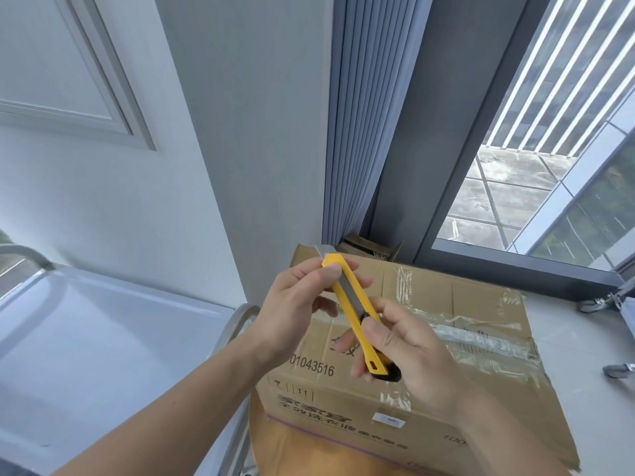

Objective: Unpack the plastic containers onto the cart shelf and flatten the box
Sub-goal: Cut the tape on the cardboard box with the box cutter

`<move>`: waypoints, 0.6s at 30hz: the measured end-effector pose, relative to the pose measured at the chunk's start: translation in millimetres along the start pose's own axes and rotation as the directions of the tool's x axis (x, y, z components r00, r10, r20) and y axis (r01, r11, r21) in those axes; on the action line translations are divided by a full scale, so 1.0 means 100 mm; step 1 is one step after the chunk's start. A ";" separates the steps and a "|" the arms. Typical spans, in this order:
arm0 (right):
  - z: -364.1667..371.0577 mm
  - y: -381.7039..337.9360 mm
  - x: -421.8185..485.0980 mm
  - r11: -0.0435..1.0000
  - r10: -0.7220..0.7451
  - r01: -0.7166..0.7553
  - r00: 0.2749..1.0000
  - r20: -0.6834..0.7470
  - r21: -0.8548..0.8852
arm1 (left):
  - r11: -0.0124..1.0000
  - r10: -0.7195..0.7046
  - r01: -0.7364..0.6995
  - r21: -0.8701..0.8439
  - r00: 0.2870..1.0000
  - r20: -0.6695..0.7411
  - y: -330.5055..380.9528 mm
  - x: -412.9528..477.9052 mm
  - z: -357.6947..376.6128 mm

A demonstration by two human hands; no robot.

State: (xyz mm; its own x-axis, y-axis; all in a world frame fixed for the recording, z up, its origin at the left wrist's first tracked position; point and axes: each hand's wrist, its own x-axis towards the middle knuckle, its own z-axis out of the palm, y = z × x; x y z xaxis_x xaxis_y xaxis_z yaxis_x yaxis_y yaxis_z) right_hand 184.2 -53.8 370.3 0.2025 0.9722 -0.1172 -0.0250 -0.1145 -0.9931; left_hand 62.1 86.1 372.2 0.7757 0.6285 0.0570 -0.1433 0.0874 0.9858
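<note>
While in both hands (302,304), cutter (354,310) above box (464,338)

Pale wall (206,149) — pleated curtain (357,132), daylit window (536,159)

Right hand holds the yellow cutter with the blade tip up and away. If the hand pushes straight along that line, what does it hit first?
Likely the left hand: its fingers wrap the utility knife just behind the blade. Past that, the right hand would drive the tip toward the cardboard box far edge or the curtain; depth is unclear.
</note>
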 end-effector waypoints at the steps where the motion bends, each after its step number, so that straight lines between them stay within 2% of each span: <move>1: 0.04 -0.01 0.03 1.000 0.000 0.000 1.000 -0.012 0.002 | 1.000 -0.007 0.006 0.028 1.000 0.017 -0.02 0.03 -0.06; 7: 0.41 -0.09 0.42 0.993 0.065 -0.078 0.986 -0.153 -0.084 | 0.987 -0.162 0.157 0.040 0.960 0.230 -0.13 0.21 -0.58; 10: 0.60 -0.04 0.67 0.967 0.122 -0.169 0.964 -0.237 -0.190 | 0.940 -0.330 0.290 0.183 0.908 0.259 -0.18 0.37 -0.94; 12: 0.68 0.02 0.83 0.941 0.155 -0.231 0.944 -0.291 -0.247 | 0.889 -0.407 0.307 0.341 0.870 0.278 -0.23 0.53 -1.22; 14: 0.74 0.08 0.97 0.894 0.209 -0.321 0.915 -0.344 -0.311 | 0.838 -0.444 0.330 0.434 0.875 0.193 -0.33 0.72 -1.49; 16: 0.79 0.16 1.09 0.835 0.276 -0.414 0.884 -0.377 -0.361 | 0.801 -0.434 0.368 0.471 0.900 0.034 -0.50 0.91 -1.71; 18: 0.86 0.22 1.20 0.772 0.321 -0.475 0.865 -0.385 -0.423 | 0.763 -0.407 0.364 0.534 0.912 -0.040 -0.67 1.07 -1.80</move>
State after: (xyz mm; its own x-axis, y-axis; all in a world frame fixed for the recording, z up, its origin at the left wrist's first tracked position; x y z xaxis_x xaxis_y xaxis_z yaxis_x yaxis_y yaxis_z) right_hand 124.0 77.9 334.6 0.5441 0.7260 -0.4207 0.2988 -0.6361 -0.7114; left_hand 44.3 286.9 283.6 0.7413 0.5690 -0.3560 0.5013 -0.1166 0.8574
